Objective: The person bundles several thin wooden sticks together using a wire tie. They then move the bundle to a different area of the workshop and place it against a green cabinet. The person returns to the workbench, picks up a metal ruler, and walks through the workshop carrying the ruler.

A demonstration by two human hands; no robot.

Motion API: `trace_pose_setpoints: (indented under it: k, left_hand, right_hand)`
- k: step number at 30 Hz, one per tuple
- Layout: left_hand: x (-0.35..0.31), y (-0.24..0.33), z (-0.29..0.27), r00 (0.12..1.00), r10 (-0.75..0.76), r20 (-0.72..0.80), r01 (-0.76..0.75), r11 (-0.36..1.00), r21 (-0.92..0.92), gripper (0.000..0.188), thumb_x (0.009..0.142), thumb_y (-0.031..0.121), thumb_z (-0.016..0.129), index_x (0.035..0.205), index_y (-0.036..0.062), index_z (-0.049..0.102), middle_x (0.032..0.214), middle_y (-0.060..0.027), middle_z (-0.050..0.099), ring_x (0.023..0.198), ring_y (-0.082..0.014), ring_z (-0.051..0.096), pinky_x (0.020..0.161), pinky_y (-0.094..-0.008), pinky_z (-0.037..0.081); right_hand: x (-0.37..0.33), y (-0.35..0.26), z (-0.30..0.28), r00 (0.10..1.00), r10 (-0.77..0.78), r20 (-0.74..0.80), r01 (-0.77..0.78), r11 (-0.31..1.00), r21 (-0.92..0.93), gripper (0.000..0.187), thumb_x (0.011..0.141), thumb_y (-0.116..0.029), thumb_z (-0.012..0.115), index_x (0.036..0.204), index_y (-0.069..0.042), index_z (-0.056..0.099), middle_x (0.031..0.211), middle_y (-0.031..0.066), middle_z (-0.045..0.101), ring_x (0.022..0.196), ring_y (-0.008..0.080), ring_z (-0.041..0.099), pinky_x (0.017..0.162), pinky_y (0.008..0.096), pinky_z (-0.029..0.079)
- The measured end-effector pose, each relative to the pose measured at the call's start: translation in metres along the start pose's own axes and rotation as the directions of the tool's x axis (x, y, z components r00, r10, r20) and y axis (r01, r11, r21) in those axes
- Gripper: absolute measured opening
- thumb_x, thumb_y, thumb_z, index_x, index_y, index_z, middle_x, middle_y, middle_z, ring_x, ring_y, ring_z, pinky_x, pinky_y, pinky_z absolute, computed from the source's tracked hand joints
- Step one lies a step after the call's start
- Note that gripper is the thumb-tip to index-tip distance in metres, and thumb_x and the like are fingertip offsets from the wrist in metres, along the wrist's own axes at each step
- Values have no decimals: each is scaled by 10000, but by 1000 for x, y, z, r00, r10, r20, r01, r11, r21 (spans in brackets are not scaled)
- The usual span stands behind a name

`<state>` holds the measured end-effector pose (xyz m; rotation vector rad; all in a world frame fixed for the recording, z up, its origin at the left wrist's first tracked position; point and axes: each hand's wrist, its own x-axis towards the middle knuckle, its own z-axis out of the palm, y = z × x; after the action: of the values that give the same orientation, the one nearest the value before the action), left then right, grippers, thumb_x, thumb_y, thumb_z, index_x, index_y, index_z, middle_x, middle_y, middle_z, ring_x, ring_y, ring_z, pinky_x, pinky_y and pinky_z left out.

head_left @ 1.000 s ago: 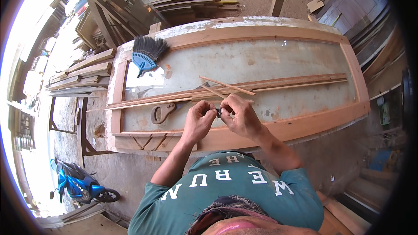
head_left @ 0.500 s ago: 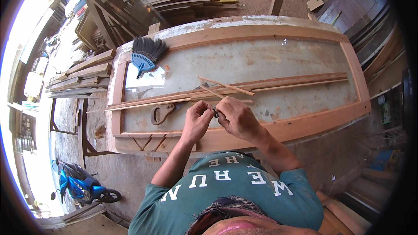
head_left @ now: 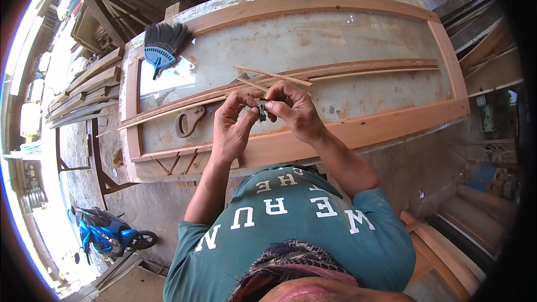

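A small dark object [head_left: 262,114], too small to identify, is pinched between the fingertips of both my hands. My left hand [head_left: 231,126] grips its left side and my right hand [head_left: 297,113] its right side. Both hands are raised over the near rail of a wooden frame [head_left: 358,135] with a glass pane [head_left: 369,42] inside it. Just beyond them, long thin wooden strips [head_left: 358,69] run across the pane. Two short sticks [head_left: 279,74] lie over these, one partly hidden by my right hand. To the left of my left hand is a handsaw [head_left: 187,123], its blade mostly covered.
A blue broom head [head_left: 160,56] with dark bristles rests on the frame's far left corner. Stacked boards [head_left: 92,86] lie beyond the bench's left end. On the floor at lower left stands a blue motorbike [head_left: 109,235]; wooden panels [head_left: 442,257] lean at lower right.
The view has tilted down, so the bench sits higher in the picture. My fingers have shifted around the small dark object, which shows more now. Both hands still hold it.
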<state>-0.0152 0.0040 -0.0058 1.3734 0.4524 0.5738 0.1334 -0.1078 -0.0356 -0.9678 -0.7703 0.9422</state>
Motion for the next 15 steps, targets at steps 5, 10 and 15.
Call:
trace_pose_setpoints:
  k: [5, 10, 15]
  left_hand:
    - [-3, -3, -4, 999, -42, 21, 44, 996, -74, 107, 996, -4, 681, 1076, 25, 617, 1074, -50, 696, 926, -91, 641, 803, -248, 540]
    - [-4, 6, 5, 998, -55, -18, 52, 986, -159, 282, 971, -45, 717, 1181, 38, 548, 1044, -45, 692, 926, -93, 656, 801, -249, 559]
    - [-4, -1, 4, 993, 114, -44, -119, 984, -132, 324, 961, -98, 689, 1175, 52, 499, 1044, -50, 649, 955, -96, 642, 829, -254, 551]
  right_hand:
    - [0, -1, -1, 999, -1, -54, -1, 999, -42, 62, 1015, -51, 626, 1066, -30, 654, 888, 3, 647, 763, 76, 579, 688, 252, 504]
    - [-1, -1, 1, 997, 0, -74, 2, 1000, 28, 87, 1036, -76, 623, 1096, -32, 668, 898, 2, 651, 778, 69, 579, 686, 241, 499]
    - [-5, -12, 7, 990, -34, -134, 21, 995, -96, 104, 1019, -52, 653, 1116, -23, 676, 933, 19, 660, 809, 81, 601, 726, 242, 515]
